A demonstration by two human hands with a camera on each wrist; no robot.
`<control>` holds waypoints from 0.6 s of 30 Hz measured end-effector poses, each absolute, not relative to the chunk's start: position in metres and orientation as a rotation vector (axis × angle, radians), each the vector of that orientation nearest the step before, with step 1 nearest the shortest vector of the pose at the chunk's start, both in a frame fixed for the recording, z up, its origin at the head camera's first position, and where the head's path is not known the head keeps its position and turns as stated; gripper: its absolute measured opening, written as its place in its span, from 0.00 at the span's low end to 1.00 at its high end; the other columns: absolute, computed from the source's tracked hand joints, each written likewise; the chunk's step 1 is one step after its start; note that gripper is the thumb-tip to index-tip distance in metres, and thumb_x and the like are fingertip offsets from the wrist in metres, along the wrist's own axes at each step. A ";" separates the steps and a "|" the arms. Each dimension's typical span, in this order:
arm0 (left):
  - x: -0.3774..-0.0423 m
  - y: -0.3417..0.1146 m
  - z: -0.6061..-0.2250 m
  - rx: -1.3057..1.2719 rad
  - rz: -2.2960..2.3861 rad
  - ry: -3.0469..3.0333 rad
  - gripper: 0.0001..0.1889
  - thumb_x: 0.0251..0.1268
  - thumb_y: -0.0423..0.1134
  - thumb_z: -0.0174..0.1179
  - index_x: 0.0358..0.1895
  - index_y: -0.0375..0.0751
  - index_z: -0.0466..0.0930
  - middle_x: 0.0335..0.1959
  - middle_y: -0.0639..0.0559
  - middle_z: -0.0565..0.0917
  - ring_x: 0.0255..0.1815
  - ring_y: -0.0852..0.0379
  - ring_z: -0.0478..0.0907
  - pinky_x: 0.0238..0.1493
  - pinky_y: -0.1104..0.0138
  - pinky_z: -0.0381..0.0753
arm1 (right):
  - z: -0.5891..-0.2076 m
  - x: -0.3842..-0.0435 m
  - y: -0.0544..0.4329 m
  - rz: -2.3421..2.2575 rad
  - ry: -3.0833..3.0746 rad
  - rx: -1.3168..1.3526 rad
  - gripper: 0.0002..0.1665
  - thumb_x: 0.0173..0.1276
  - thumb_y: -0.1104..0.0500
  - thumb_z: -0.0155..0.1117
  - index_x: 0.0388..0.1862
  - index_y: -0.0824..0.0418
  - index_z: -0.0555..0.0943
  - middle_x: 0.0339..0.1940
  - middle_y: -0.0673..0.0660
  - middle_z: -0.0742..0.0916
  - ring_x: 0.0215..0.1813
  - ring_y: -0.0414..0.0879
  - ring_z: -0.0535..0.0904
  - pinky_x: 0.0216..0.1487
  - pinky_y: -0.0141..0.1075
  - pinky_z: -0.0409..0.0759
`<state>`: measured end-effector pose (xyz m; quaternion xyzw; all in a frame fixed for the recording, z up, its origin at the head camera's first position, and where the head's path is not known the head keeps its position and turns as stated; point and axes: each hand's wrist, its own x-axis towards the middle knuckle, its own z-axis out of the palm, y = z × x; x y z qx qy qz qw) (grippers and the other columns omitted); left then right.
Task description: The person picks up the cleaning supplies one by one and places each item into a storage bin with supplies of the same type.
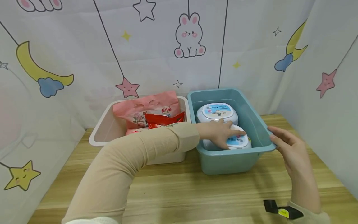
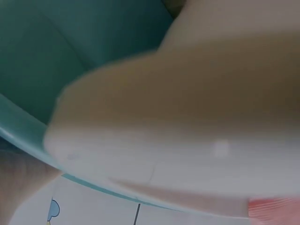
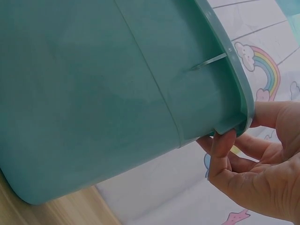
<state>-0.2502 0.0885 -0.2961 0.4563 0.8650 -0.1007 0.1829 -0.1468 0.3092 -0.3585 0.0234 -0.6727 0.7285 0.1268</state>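
Inside a teal plastic bin (image 1: 227, 163) two white lidded tubs (image 1: 217, 112) with blue printed labels stand one behind the other. My left hand (image 1: 219, 132) reaches across from the left and rests on the nearer tub (image 1: 240, 141), fingers spread over its lid. The left wrist view is mostly filled by a blurred sleeve (image 2: 178, 103), which hides that hand. At the bin's right front corner my right hand (image 1: 291, 149) grips the rim. In the right wrist view its curled fingers (image 3: 222, 154) hook under the rim's edge.
Left of the teal bin stands a white bin (image 1: 98, 135) with pink packages (image 1: 148, 109) and a red package (image 1: 165, 119). Both bins stand on a wood-grain table (image 1: 173, 193). A white curtain (image 1: 162, 56) with cartoon prints hangs behind and at the sides.
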 end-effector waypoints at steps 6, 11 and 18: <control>-0.248 0.088 -0.296 1.269 -0.287 2.428 0.41 0.63 0.64 0.51 0.76 0.71 0.40 0.77 0.46 0.49 0.73 0.43 0.56 0.69 0.50 0.65 | -0.358 -0.147 0.308 2.117 -1.951 0.089 0.18 0.68 0.64 0.61 0.57 0.61 0.79 0.48 0.44 0.82 0.45 0.33 0.79 0.44 0.19 0.78; -0.248 0.087 -0.297 1.220 -0.254 2.423 0.41 0.65 0.63 0.50 0.76 0.70 0.38 0.78 0.45 0.46 0.75 0.42 0.55 0.72 0.50 0.62 | -0.358 -0.147 0.308 2.122 -1.951 0.090 0.18 0.68 0.64 0.60 0.57 0.61 0.79 0.48 0.45 0.82 0.45 0.34 0.79 0.43 0.19 0.78; -0.244 0.087 -0.301 1.145 -0.256 2.429 0.40 0.68 0.61 0.48 0.75 0.74 0.32 0.78 0.46 0.42 0.76 0.43 0.52 0.73 0.50 0.60 | -0.357 -0.147 0.309 2.112 -1.966 0.069 0.19 0.68 0.64 0.60 0.57 0.60 0.79 0.48 0.44 0.82 0.44 0.33 0.79 0.43 0.19 0.78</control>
